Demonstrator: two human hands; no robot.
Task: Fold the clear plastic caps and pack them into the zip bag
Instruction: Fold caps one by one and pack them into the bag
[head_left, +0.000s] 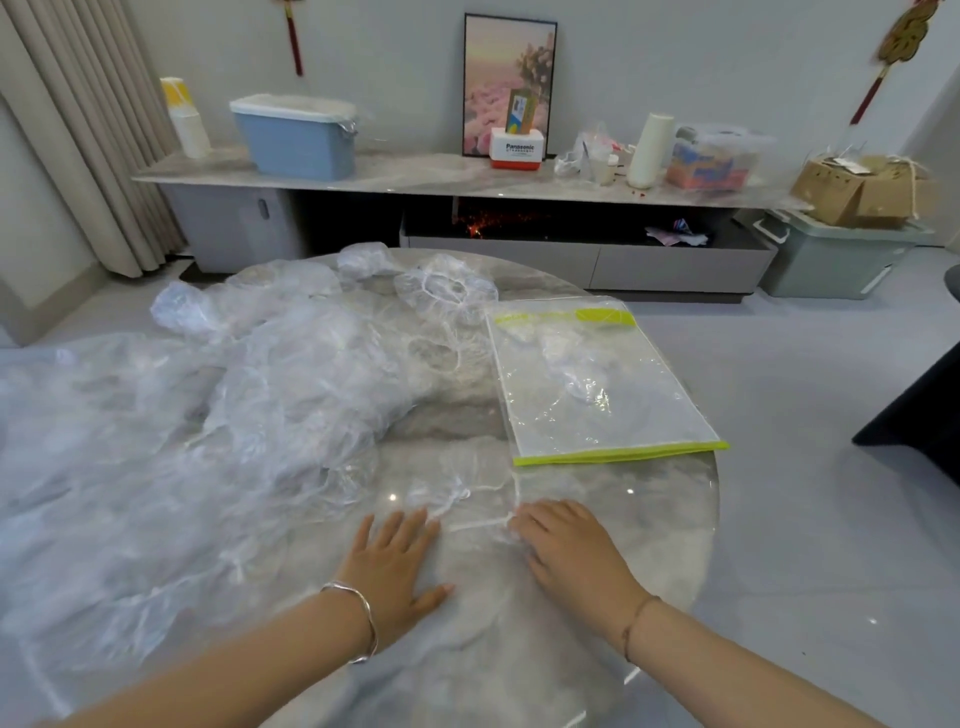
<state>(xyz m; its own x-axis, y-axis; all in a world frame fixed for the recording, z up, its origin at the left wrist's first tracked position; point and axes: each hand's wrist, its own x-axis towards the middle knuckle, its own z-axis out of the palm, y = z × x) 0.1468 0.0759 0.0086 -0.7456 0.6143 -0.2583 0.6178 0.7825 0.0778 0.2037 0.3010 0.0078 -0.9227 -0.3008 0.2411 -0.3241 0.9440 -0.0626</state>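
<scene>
Left grip (395, 558) laid open, flat, on clear crinkled plastic cap (467, 504); right grip (563, 545) curled at its elastic edge, pinch indiscernible. Lime-edged clear zip bag (597, 384) laid beyond right grip.

Loose caps (270, 374): here's the big heap, clear and crinkled, white elastic hems showing, sprawling from 8 to 11 o'clock on the table (670, 519).
Far cap (447, 286): puffed up at 12 o'clock, gathered rim facing upward, just beside the bag's far corner.
Near cap (478, 519): spread flat at 6 o'clock, a white hem crossing it.
Zip bag (623, 415): clear with lime-green edges, lying flat at 2 o'clock, slightly skewed.
Packed caps (576, 369): crumpled clear plastic showing inside the bag.
</scene>
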